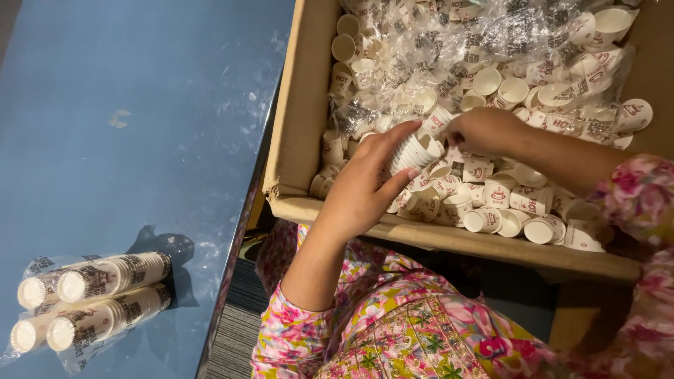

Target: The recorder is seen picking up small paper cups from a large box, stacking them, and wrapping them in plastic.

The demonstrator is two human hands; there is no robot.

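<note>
A cardboard box on my lap holds several loose small white paper cups with red print. My left hand grips a short nested stack of cups, held on its side above the loose ones. My right hand reaches into the box just right of that stack, fingers curled down among the cups; whether it holds one is hidden. Crumpled clear plastic wrap covers the cups at the far part of the box.
A blue table lies to the left of the box. Near its front left corner rest stacked cup sleeves in clear plastic bags. My floral clothing fills the bottom of the view.
</note>
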